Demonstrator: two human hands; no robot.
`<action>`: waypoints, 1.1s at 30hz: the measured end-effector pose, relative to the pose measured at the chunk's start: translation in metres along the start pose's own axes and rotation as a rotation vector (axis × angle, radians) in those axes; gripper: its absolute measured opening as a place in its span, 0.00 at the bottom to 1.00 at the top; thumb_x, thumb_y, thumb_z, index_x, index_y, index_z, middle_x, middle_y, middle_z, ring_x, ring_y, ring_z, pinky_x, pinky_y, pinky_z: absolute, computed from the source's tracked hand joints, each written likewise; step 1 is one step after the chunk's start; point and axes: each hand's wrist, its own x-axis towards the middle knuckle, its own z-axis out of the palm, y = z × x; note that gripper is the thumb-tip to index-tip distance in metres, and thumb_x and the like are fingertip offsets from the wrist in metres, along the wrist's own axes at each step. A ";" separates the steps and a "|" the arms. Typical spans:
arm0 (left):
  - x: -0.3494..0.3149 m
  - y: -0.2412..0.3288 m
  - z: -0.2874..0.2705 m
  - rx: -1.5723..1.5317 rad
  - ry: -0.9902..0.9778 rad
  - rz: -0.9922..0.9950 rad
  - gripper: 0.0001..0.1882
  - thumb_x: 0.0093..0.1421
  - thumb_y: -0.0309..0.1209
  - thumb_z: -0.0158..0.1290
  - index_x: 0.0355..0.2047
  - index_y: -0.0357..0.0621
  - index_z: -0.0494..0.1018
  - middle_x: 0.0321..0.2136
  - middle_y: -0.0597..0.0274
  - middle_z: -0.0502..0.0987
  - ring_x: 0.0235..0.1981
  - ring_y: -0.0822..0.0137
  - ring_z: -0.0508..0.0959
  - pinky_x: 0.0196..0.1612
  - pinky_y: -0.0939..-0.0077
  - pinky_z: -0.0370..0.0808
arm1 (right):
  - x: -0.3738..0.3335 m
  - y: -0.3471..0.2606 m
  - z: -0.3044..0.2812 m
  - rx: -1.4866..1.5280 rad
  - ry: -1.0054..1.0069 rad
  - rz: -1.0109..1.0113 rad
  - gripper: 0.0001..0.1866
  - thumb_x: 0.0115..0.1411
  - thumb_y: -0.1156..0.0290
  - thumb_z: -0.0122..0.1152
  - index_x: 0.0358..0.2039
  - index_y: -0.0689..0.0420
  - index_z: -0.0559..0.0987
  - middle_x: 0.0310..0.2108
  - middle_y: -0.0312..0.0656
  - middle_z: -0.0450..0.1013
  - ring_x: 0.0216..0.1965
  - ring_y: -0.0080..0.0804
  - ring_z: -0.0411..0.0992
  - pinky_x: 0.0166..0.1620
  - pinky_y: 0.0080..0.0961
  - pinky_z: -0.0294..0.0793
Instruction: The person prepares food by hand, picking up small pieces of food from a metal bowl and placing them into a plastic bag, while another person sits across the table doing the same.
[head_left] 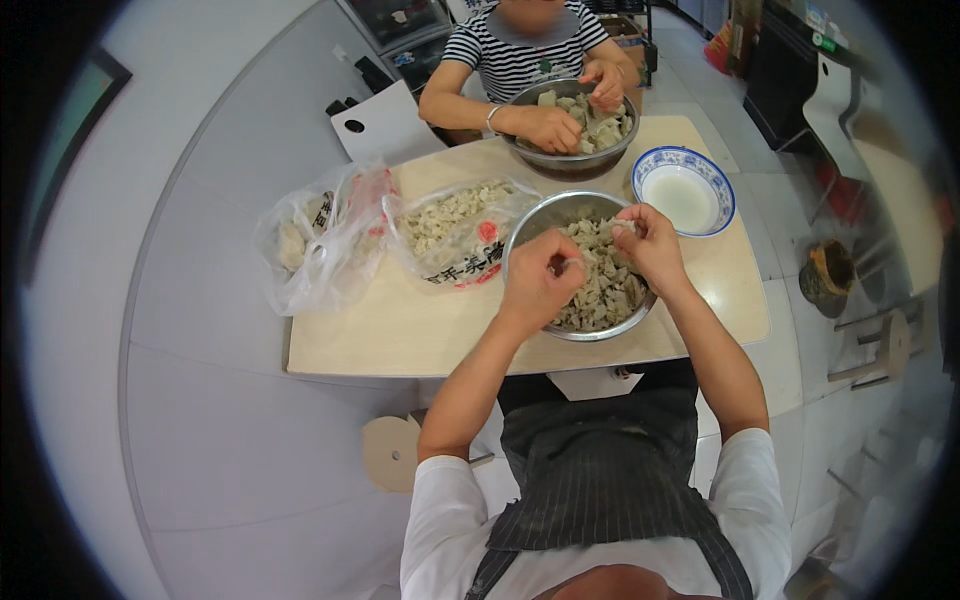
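In front of me is a steel bowl [529,222] filled with small, pale grey-green torn pieces of food [603,290]; their exact kind is not clear. Above its left side, my left hand [541,282] is closed, with thumb and forefinger pinching a pale scrap. Over the far right part of the bowl, my right hand [650,250] is closed too, its fingertips holding a pale torn piece [622,228]. A clear plastic bag [465,230] of small pale bits lies left of the bowl. To the right stands a blue-and-white bowl [683,156] with cloudy whitish liquid.
Across the light wooden table [400,335], another person's hands [550,128] work in a second steel bowl [570,165] of larger pale pieces. Another plastic bag [325,235] lies by the table's left edge. A stool [390,453] and a bin [827,280] stand on the floor.
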 end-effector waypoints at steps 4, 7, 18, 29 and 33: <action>0.004 -0.006 0.007 -0.141 -0.007 -0.061 0.06 0.52 0.18 0.58 0.30 0.38 0.73 0.26 0.68 0.76 0.25 0.79 0.74 0.29 0.82 0.72 | -0.010 -0.011 0.010 0.165 -0.216 0.024 0.09 0.60 0.76 0.61 0.41 0.62 0.73 0.30 0.37 0.73 0.27 0.21 0.72 0.30 0.18 0.74; 0.006 -0.012 0.009 -0.205 -0.113 -0.201 0.06 0.53 0.18 0.58 0.31 0.38 0.74 0.28 0.67 0.77 0.27 0.78 0.75 0.31 0.82 0.74 | -0.014 -0.012 0.011 0.243 -0.307 0.088 0.07 0.62 0.75 0.60 0.39 0.61 0.73 0.30 0.35 0.73 0.27 0.18 0.71 0.29 0.16 0.71; 0.022 -0.026 0.003 0.210 0.034 -0.085 0.03 0.55 0.20 0.55 0.31 0.36 0.76 0.20 0.67 0.77 0.23 0.76 0.75 0.28 0.81 0.72 | -0.022 -0.009 0.015 0.274 -0.249 0.108 0.04 0.61 0.78 0.59 0.36 0.59 0.73 0.26 0.32 0.70 0.24 0.18 0.66 0.28 0.14 0.65; 0.022 -0.003 -0.009 -0.149 -0.301 -0.212 0.14 0.54 0.23 0.61 0.41 0.38 0.74 0.32 0.64 0.78 0.32 0.72 0.78 0.36 0.78 0.76 | -0.022 -0.017 0.013 0.309 -0.249 0.029 0.08 0.59 0.80 0.61 0.38 0.62 0.73 0.34 0.37 0.74 0.32 0.22 0.73 0.34 0.20 0.74; 0.021 -0.011 -0.007 0.111 -0.186 -0.118 0.08 0.52 0.22 0.60 0.33 0.37 0.74 0.25 0.64 0.77 0.28 0.71 0.77 0.33 0.77 0.74 | -0.019 -0.010 0.005 0.255 -0.354 0.071 0.06 0.60 0.78 0.61 0.37 0.61 0.73 0.31 0.36 0.74 0.30 0.20 0.73 0.32 0.18 0.72</action>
